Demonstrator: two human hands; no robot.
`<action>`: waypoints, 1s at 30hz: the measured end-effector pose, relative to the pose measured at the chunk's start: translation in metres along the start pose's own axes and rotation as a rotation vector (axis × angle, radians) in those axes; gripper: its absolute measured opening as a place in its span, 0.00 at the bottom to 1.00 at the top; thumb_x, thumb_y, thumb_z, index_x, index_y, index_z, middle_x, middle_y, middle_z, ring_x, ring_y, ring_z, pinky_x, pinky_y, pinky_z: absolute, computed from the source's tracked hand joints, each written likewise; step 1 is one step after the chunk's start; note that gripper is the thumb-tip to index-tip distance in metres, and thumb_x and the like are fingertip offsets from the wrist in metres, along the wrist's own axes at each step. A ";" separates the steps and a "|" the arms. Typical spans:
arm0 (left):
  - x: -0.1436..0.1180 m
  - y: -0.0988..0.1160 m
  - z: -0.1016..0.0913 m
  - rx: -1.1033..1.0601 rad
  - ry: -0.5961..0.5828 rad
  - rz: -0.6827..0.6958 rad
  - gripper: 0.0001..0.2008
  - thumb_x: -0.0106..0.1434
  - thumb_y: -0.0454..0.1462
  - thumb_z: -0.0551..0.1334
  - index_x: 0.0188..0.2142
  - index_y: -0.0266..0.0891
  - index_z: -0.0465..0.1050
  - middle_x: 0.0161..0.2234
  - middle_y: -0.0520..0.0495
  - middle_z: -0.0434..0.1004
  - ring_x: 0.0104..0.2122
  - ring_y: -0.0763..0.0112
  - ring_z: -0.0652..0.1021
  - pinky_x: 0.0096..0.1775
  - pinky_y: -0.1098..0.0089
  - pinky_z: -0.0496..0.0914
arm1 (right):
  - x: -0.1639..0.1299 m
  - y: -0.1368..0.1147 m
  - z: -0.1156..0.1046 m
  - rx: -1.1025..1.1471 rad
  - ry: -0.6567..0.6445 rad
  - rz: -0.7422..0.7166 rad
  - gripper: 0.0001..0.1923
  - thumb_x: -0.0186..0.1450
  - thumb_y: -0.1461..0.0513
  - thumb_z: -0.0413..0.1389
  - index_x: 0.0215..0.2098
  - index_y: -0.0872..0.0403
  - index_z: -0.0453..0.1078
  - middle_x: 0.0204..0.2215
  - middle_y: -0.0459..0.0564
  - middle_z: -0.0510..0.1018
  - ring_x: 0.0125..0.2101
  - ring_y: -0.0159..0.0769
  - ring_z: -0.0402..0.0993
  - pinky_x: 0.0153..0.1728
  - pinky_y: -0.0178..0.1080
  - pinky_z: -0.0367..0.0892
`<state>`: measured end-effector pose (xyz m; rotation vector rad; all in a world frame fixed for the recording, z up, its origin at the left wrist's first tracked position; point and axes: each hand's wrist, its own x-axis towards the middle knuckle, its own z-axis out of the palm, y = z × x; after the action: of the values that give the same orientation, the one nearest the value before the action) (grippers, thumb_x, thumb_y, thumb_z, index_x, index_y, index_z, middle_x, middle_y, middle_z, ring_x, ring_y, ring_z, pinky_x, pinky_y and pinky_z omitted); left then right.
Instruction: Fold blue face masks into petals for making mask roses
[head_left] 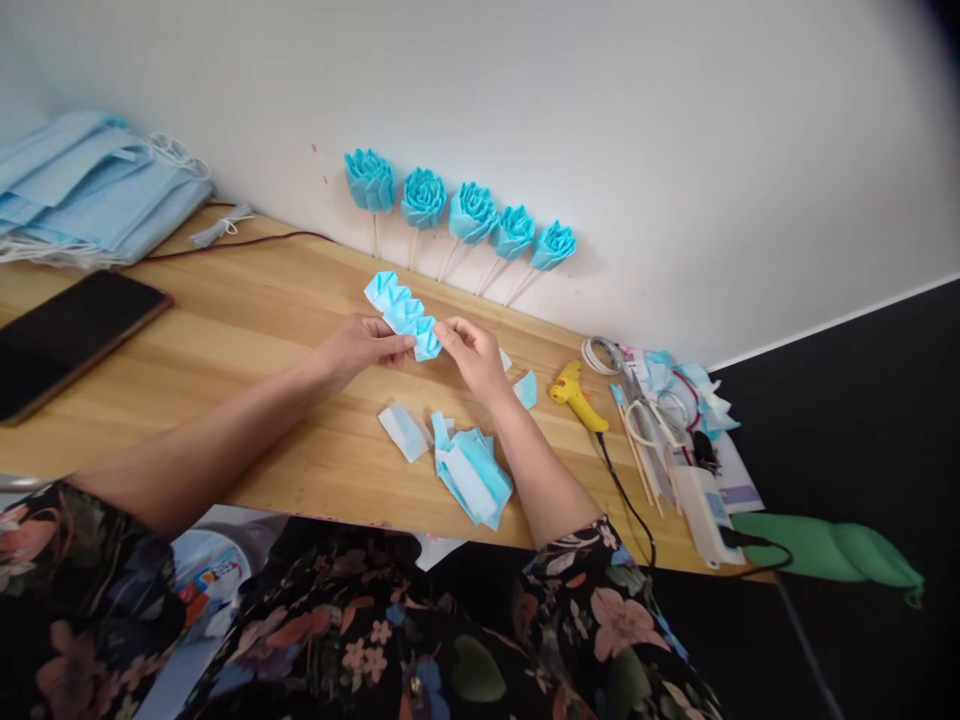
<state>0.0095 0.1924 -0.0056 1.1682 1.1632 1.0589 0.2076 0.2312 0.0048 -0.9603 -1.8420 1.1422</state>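
The fingers of the left hand [358, 345] are pinched together on the near end of a light blue pleated strip of folded mask fabric [401, 313], thumb underneath and fingertips on top. The fingers of the right hand [474, 355] are closed on the same end from the other side, so both hands meet at the strip's lowest fold. The strip runs up and away to the left from the hands, just above the light wooden table [247, 320].

Near the right wrist lies a fanned pile of folded light blue mask pieces [472, 475], with a small white-and-blue fabric scrap [405, 430] just beside it and another small blue scrap [526, 390] to the right of the hand. Further right a yellow glue gun [574, 392] rests on the table, close to a clutter of wooden sticks, white loops and blue offcuts [664, 410].

Against the white wall stand five light blue fabric roses on thin sticks [469, 213]. At the far left a stack of light blue face masks [86, 185] lies near a dark phone [67, 335].
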 end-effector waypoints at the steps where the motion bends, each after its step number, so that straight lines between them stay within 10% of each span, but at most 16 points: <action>1: 0.000 0.000 0.000 0.006 -0.002 0.008 0.13 0.52 0.46 0.71 0.25 0.39 0.78 0.24 0.49 0.77 0.25 0.73 0.72 0.31 0.69 0.66 | 0.000 -0.001 0.001 -0.010 0.004 0.004 0.21 0.65 0.43 0.57 0.32 0.52 0.73 0.29 0.44 0.77 0.32 0.33 0.72 0.39 0.36 0.68; 10: 0.001 0.000 -0.002 0.056 -0.018 0.082 0.16 0.53 0.49 0.71 0.26 0.38 0.78 0.27 0.47 0.79 0.26 0.72 0.73 0.32 0.69 0.68 | 0.000 0.004 -0.002 -0.101 0.011 -0.044 0.22 0.69 0.44 0.51 0.32 0.52 0.72 0.29 0.45 0.77 0.33 0.34 0.73 0.37 0.35 0.68; 16: 0.000 0.001 -0.001 0.093 -0.003 0.076 0.15 0.52 0.48 0.71 0.28 0.38 0.79 0.27 0.48 0.80 0.27 0.71 0.74 0.32 0.70 0.69 | -0.016 -0.014 -0.014 -0.387 0.109 -0.245 0.15 0.73 0.52 0.50 0.50 0.48 0.73 0.47 0.50 0.82 0.49 0.40 0.76 0.54 0.44 0.69; 30: -0.006 0.001 0.004 0.227 -0.083 0.182 0.14 0.56 0.48 0.68 0.28 0.39 0.80 0.28 0.48 0.81 0.31 0.66 0.78 0.40 0.65 0.73 | -0.017 -0.007 -0.022 -0.739 -0.043 -0.447 0.13 0.70 0.50 0.55 0.46 0.46 0.75 0.53 0.50 0.79 0.57 0.44 0.69 0.60 0.49 0.62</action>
<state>0.0128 0.1857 -0.0035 1.5049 1.1500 1.0223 0.2330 0.2219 0.0143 -0.8284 -2.4099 0.1969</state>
